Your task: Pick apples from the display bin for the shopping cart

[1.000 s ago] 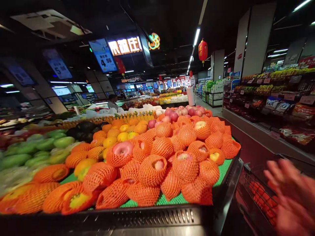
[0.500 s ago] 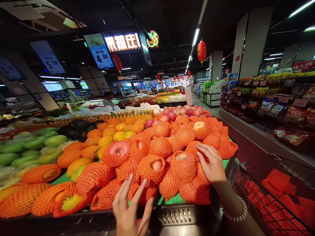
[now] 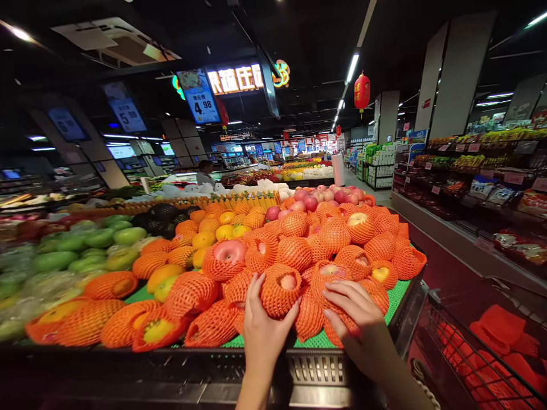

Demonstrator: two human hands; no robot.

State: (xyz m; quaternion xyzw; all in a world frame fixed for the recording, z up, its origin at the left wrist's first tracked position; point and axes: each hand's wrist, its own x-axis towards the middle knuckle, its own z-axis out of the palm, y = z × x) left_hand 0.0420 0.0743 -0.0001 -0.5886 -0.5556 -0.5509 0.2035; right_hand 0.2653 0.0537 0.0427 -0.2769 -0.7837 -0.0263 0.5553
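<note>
An apple in an orange foam net (image 3: 280,291) sits at the front of the fruit heap. My left hand (image 3: 265,330) is closed around its near side, thumb on the right and fingers on the left. Just to the right lies another netted apple (image 3: 322,278), its top showing through the net. My right hand (image 3: 359,319) reaches over that apple's right side with fingers stretched out and slightly apart, the tips at its surface. Behind them a large pink apple (image 3: 231,252) shows out of its net.
Netted mangoes (image 3: 156,333) lie to the left, with green mangoes (image 3: 88,245) farther off. The stand's black front rim (image 3: 316,356) runs below my hands. At right is a wire basket (image 3: 478,347) holding red-orange nets. Snack shelves (image 3: 474,188) line the aisle.
My left hand has moved up and forward from the stand's edge onto the netted apple. My right hand has come down and nearer, onto another netted apple. The view has swung slightly left.
</note>
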